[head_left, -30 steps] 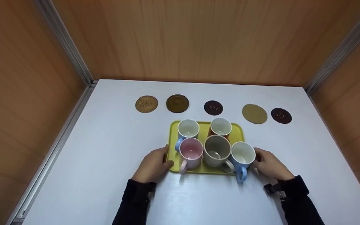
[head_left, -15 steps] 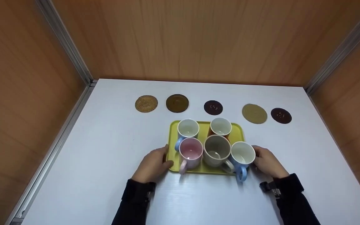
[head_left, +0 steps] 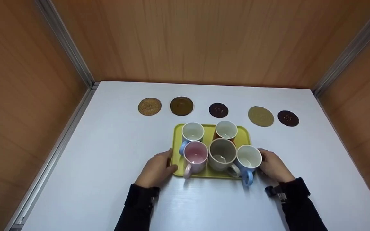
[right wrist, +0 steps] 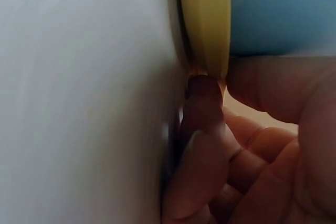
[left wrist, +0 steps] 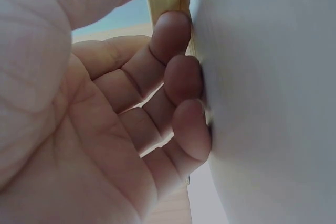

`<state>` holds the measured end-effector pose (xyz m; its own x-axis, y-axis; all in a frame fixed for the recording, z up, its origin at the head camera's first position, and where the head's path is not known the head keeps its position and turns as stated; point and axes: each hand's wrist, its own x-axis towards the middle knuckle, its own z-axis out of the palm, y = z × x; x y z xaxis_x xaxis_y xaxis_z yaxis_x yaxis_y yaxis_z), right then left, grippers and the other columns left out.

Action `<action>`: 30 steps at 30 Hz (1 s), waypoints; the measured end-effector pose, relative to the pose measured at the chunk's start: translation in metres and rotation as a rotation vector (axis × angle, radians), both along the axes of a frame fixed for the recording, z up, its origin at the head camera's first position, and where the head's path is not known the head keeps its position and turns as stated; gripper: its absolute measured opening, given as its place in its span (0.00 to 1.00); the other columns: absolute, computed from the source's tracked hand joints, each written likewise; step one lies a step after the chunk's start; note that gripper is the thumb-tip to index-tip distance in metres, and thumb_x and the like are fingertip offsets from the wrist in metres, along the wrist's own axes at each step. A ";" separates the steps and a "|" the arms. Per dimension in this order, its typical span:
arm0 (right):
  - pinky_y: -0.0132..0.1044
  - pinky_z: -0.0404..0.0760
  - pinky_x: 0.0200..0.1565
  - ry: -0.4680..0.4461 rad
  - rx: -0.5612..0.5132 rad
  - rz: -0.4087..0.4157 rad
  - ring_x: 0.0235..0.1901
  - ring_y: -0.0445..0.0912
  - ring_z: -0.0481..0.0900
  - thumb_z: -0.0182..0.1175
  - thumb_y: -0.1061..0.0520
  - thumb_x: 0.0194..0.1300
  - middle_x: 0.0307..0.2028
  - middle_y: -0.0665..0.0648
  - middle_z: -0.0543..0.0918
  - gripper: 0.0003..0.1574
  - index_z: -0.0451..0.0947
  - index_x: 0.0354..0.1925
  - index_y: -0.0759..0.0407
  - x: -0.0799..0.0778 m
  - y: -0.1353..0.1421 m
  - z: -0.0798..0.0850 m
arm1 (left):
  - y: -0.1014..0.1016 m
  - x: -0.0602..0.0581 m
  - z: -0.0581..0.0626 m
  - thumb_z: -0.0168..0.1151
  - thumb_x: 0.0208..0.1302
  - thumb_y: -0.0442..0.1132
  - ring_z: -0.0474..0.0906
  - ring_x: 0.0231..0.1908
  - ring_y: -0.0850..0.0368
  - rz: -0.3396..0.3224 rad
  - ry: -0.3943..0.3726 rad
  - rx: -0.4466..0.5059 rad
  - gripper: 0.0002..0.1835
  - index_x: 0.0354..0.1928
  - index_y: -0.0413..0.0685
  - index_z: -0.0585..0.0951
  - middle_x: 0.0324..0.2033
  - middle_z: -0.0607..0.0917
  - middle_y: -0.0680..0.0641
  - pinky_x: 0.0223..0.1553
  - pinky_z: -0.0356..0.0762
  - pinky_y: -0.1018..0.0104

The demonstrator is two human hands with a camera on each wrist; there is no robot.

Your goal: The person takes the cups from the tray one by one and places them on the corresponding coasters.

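A yellow tray [head_left: 208, 134] lies on the white table, carrying several mugs. At its left edge my left hand [head_left: 156, 168] grips the rim, thumb on top; the left wrist view has the fingertips [left wrist: 184, 77] curled against the tray's underside. My right hand [head_left: 275, 166] pinches the right end beside a blue mug [head_left: 248, 160] whose handle juts past the front rim. In the right wrist view the thumb lies against that mug and the fingers reach below the tray rim [right wrist: 207, 24]. A pink mug [head_left: 196, 155], a grey mug [head_left: 222, 157], a light-blue mug [head_left: 193, 132] and an orange-brown mug [head_left: 226, 130] share the tray.
Behind the tray, several round coasters lie in a row, from a woven tan coaster [head_left: 150, 106] and a brown coaster [head_left: 181, 106] to a dark coaster [head_left: 288, 118] at right. Wooden panels [head_left: 185, 41] enclose the back and sides of the table.
My right hand and forearm have shifted slightly left and inward, closer around the tray's right end. The left hand, tray and mugs look unmoved.
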<state>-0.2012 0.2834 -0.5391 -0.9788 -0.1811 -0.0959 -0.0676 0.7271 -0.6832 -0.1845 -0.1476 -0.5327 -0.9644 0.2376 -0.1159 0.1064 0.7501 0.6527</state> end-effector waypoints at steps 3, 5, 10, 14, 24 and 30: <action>0.68 0.72 0.71 0.018 0.010 0.003 0.67 0.68 0.79 0.61 0.65 0.71 0.61 0.71 0.86 0.26 0.79 0.65 0.70 0.001 -0.001 0.000 | -0.001 0.000 0.000 0.71 0.69 0.38 0.83 0.52 0.55 -0.006 0.008 0.001 0.34 0.76 0.41 0.74 0.51 0.89 0.47 0.61 0.81 0.49; 0.68 0.72 0.71 0.021 0.016 0.001 0.67 0.68 0.79 0.60 0.67 0.70 0.61 0.71 0.85 0.26 0.79 0.65 0.70 0.001 -0.001 0.000 | -0.001 0.000 -0.001 0.71 0.69 0.38 0.82 0.51 0.55 -0.010 0.018 0.002 0.34 0.75 0.40 0.74 0.51 0.89 0.47 0.60 0.81 0.49; 0.68 0.73 0.70 0.009 0.027 -0.002 0.68 0.68 0.78 0.59 0.69 0.67 0.61 0.71 0.85 0.29 0.78 0.65 0.70 0.002 -0.002 0.000 | -0.002 0.000 -0.002 0.71 0.69 0.38 0.83 0.55 0.53 -0.013 0.032 0.004 0.34 0.75 0.40 0.74 0.55 0.89 0.45 0.63 0.81 0.48; 0.68 0.72 0.71 0.004 0.033 -0.005 0.68 0.68 0.78 0.59 0.70 0.66 0.61 0.72 0.85 0.30 0.78 0.66 0.71 0.002 -0.002 0.000 | -0.001 0.000 -0.003 0.71 0.69 0.38 0.83 0.59 0.51 -0.010 0.034 0.003 0.34 0.75 0.40 0.74 0.58 0.88 0.44 0.65 0.80 0.47; 0.67 0.74 0.70 0.023 0.026 -0.006 0.66 0.67 0.80 0.60 0.67 0.70 0.59 0.70 0.87 0.24 0.80 0.63 0.69 0.000 -0.001 -0.001 | -0.001 0.000 -0.002 0.71 0.69 0.39 0.83 0.60 0.51 -0.005 0.031 -0.002 0.35 0.76 0.41 0.74 0.59 0.88 0.43 0.66 0.80 0.47; 0.68 0.71 0.72 -0.001 0.016 -0.006 0.69 0.68 0.77 0.58 0.68 0.70 0.62 0.71 0.85 0.27 0.78 0.66 0.69 0.000 0.000 -0.002 | -0.001 0.000 -0.003 0.71 0.69 0.39 0.83 0.54 0.53 -0.009 0.042 0.001 0.31 0.72 0.44 0.77 0.51 0.89 0.47 0.61 0.81 0.48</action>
